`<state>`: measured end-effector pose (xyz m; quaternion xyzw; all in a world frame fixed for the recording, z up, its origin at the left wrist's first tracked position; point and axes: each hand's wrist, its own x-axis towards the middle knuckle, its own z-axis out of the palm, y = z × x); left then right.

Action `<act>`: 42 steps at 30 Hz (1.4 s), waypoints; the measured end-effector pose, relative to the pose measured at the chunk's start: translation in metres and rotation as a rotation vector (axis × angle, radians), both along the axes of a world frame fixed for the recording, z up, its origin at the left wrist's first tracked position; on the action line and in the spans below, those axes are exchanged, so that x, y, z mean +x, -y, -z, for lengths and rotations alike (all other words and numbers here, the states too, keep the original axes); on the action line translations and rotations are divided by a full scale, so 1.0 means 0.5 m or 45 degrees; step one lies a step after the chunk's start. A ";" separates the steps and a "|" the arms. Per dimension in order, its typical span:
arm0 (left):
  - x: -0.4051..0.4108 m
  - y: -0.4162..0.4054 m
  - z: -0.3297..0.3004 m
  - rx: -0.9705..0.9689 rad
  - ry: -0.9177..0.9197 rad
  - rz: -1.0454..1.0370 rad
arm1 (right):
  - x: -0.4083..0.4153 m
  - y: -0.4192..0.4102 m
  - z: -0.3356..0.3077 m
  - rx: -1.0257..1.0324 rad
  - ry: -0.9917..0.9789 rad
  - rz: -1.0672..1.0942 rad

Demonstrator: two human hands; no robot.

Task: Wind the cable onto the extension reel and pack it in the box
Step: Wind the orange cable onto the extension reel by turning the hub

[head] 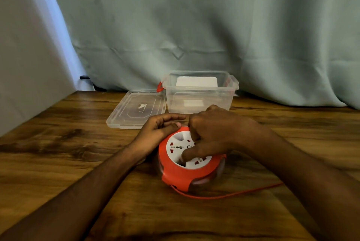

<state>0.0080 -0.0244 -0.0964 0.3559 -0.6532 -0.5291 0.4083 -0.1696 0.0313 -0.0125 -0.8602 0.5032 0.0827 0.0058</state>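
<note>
Head view: orange extension reel (181, 170) sits tilted on the bench (58, 143), left hand (155, 133) gripping its far rim, right hand (212, 133) curled into its white socket face. Orange cable (224, 195) trails right. Clear box (198, 93) stands open behind, lid (136, 110) beside it.

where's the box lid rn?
In the head view the clear lid lies flat on the wooden table, left of centre, right beside the open clear box on its left and just beyond the left hand.

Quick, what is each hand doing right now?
Left hand: grips the reel's rim.
Right hand: fingers curled into the reel's white face, apparently turning it.
</note>
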 end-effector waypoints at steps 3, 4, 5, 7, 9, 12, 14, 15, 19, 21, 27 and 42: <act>0.000 0.000 -0.001 -0.005 0.007 -0.003 | -0.029 0.022 -0.008 0.114 0.069 0.004; 0.000 -0.001 -0.001 -0.012 0.007 0.002 | -0.040 0.029 -0.009 0.144 0.144 -0.004; -0.001 -0.002 -0.001 -0.021 0.006 0.007 | -0.049 0.034 -0.009 0.182 0.226 -0.011; -0.001 -0.002 -0.001 -0.037 0.005 0.015 | -0.062 0.041 -0.008 0.248 0.313 -0.042; -0.001 -0.003 -0.001 -0.042 0.005 0.030 | -0.064 0.043 -0.009 0.283 0.323 -0.075; 0.000 -0.002 0.000 -0.029 0.007 0.038 | -0.066 0.044 -0.007 0.337 0.296 -0.095; 0.002 0.000 0.002 -0.025 0.016 0.023 | -0.062 0.041 -0.003 0.307 0.240 -0.094; 0.003 0.002 0.002 -0.027 0.024 0.018 | -0.060 0.040 0.000 0.290 0.227 -0.092; 0.003 0.003 0.003 -0.044 0.050 0.015 | -0.058 0.039 0.002 0.260 0.244 -0.089; 0.004 0.003 0.003 -0.048 0.054 0.009 | -0.059 0.038 0.000 0.259 0.247 -0.078; 0.002 0.003 0.002 -0.046 0.045 -0.037 | -0.059 0.037 -0.001 0.192 0.235 -0.036; -0.001 0.004 0.002 -0.034 0.034 -0.055 | -0.031 0.033 0.009 0.095 0.114 0.018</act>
